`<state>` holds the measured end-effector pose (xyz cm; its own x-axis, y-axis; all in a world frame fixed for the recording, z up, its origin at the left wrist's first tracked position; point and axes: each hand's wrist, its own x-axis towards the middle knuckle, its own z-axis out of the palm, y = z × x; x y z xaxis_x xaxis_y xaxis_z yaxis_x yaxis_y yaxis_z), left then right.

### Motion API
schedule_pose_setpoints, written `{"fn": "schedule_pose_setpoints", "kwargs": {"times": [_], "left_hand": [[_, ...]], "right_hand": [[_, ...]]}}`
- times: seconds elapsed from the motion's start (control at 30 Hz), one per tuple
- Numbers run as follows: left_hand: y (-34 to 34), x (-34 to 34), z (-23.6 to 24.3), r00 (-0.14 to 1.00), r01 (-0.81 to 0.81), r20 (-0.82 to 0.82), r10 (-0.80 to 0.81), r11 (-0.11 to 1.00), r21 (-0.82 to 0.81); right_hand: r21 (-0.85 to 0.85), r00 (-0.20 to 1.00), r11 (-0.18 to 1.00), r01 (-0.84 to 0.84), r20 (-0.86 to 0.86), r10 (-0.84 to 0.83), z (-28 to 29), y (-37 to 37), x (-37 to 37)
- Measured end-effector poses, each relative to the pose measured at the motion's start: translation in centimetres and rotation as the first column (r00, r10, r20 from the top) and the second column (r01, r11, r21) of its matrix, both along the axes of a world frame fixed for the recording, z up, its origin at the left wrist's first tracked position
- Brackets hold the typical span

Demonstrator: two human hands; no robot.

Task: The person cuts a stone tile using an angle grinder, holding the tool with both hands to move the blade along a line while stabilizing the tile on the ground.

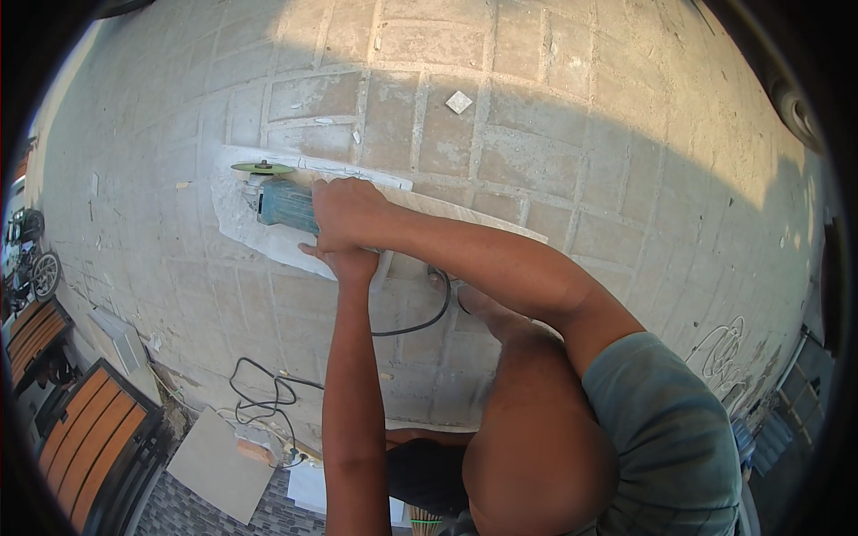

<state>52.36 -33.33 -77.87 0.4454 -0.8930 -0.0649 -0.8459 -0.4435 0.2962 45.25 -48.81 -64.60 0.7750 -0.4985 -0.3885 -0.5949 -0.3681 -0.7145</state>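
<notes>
Both my hands are closed round a teal angle grinder [289,205]. My right hand [350,213] wraps its body from above, and my left hand [347,259] grips lower down at the rear, partly hidden. The grinder's green disc [262,167] stands at the far side of the tool, along the long edge of a tile [447,211] on the ground. White dust [239,219] coats the tile's left end. A narrow white strip [357,171] lies along that far edge. Whether the disc touches the tile, I cannot tell.
A black cord [438,313] loops near my foot [483,305]; more cord [259,393] lies tangled at lower left. A small square tile piece [458,102] rests on the paving. Wooden-slatted benches [94,438], a large tile [222,464] and a motorcycle [43,272] are leftward. White cable [719,348] lies right.
</notes>
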Motion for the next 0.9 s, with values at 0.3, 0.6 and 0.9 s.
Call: {"fn": "schedule_pose_setpoints", "kwargs": {"times": [0.3, 0.6, 0.9], "left_hand": [[0.0, 0.0, 0.0, 1.000, 0.004, 0.003, -0.004, 1.000, -0.007], [0.0, 0.0, 0.0, 1.000, 0.000, 0.015, 0.000, 1.000, -0.022], [-0.3, -0.5, 1.2, 1.000, -0.007, -0.021, 0.010, 0.990, 0.139]], "right_hand": [[-0.038, 1.000, 0.999, -0.011, -0.002, 0.011, 0.2, 0.1, -0.3], [0.041, 1.000, 0.999, 0.026, 0.011, -0.026, 0.7, 0.0, -0.7], [0.026, 1.000, 0.999, 0.019, 0.010, -0.020, 0.6, -0.1, -1.3]]}}
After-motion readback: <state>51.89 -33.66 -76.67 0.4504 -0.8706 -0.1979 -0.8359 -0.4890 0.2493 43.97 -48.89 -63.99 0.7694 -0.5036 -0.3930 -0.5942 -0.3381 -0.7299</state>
